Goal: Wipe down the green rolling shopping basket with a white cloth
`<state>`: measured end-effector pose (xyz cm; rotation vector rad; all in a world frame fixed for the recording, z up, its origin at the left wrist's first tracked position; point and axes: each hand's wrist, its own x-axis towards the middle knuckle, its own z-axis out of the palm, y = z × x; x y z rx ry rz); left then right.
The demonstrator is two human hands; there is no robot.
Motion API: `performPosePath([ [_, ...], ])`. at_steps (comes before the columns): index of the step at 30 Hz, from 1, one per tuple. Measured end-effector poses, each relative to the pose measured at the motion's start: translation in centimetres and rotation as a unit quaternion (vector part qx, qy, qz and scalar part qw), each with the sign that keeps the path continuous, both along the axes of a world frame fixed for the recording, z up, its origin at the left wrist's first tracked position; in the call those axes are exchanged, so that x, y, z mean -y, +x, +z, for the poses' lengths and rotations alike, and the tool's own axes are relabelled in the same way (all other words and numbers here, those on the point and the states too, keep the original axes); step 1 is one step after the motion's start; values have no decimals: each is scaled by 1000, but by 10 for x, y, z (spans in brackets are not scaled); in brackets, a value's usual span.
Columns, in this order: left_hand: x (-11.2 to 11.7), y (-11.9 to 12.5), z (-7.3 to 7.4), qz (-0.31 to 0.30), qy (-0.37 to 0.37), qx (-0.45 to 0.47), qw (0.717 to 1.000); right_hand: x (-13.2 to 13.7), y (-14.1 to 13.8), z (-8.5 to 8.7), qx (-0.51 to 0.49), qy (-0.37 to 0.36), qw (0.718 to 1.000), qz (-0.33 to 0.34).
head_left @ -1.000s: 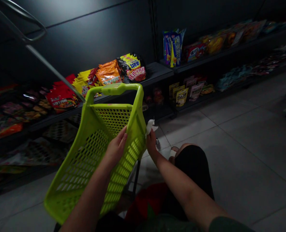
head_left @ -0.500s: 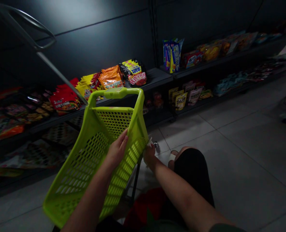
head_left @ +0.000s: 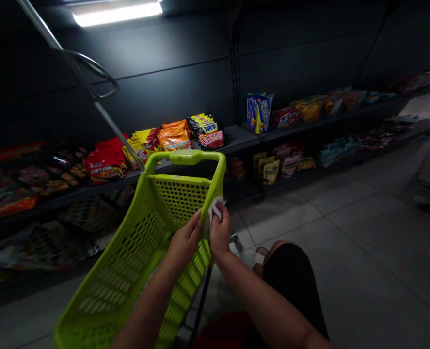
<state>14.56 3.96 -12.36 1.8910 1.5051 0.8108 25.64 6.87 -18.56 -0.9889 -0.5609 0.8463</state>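
From the head camera, the person's left hand (head_left: 183, 242) rests against a tilted lime-green perforated plastic shopping basket (head_left: 127, 257), its fingers (head_left: 196, 227) extended along the plastic; I cannot tell whether they grip it or only steady it. The right hand (head_left: 219, 237) has its fingers (head_left: 220, 223) closed around a crumpled white wipe (head_left: 218, 201), which touches the basket's upper side rim just beyond the fingertips. How much of the green plastic the wipe has covered does not show, though a long stretch of basket runs down below the left fingers. Past the fingers stands a dark metal shelf (head_left: 242, 138) with bright foil snack packets (head_left: 174, 138), while a black-clad knee (head_left: 294, 276) sits below the right fingers.
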Motion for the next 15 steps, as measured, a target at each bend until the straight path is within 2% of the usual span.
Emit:
performPosePath([
  [2, 3, 4, 1, -5, -1, -15, 1000, -17, 10, 30, 79, 36, 995, -52],
  [4, 5, 9, 2, -15, 1, -21, 1000, -9, 11, 39, 138, 64, 984, -91],
  [6, 6, 12, 3, -32, 3, -20, 999, 16, 7, 29, 211, 91, 969, -86],
  [8, 8, 13, 3, -51, 5, -21, 998, 42, 4, 10, 289, 125, 948, -55],
  [10, 12, 12, 3, -67, 6, -28, 997, 52, 13, 0, 355, 160, 920, -43],
  [12, 18, 11, 3, -80, 7, -37, 996, 38, 38, 8, 408, 188, 890, -82],
  [15, 27, 10, 6, -100, -6, -43, 994, -18, 99, 50, 451, 197, 850, -190],
])
